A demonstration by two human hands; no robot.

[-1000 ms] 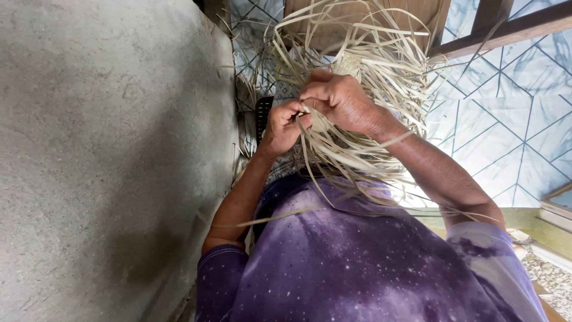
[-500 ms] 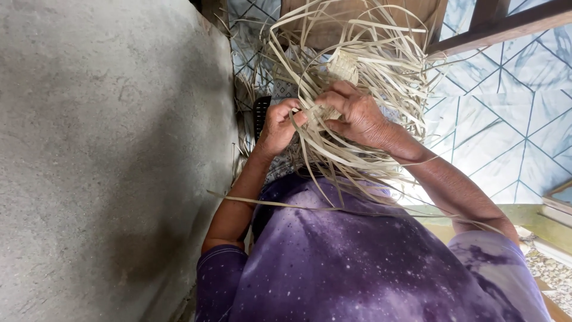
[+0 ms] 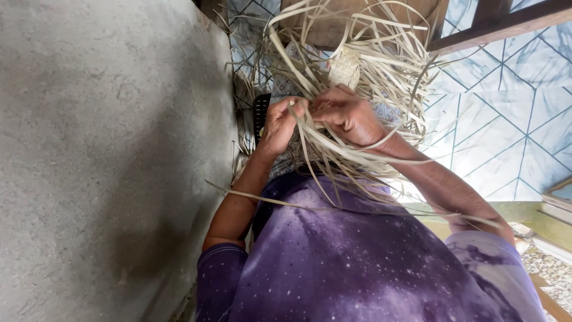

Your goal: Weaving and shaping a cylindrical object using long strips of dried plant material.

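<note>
With our left hand and right hand both pinching pale flat straw strips, we are mid-plait beside the small woven straw patch, and tightening the crossing seems due.

No packages, labels, signs or screens in view — nothing boxed or wrapped, nothing printed or lettered, no display lit or dark, anywhere across the single head-camera picture — none to place or describe

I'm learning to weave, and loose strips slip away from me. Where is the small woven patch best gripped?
Probably at the lower edge of the woven patch, coming from below, where the left hand and right hand already pinch the strips. There the weave is flat and firm; the other sides trail springy loops.
</note>
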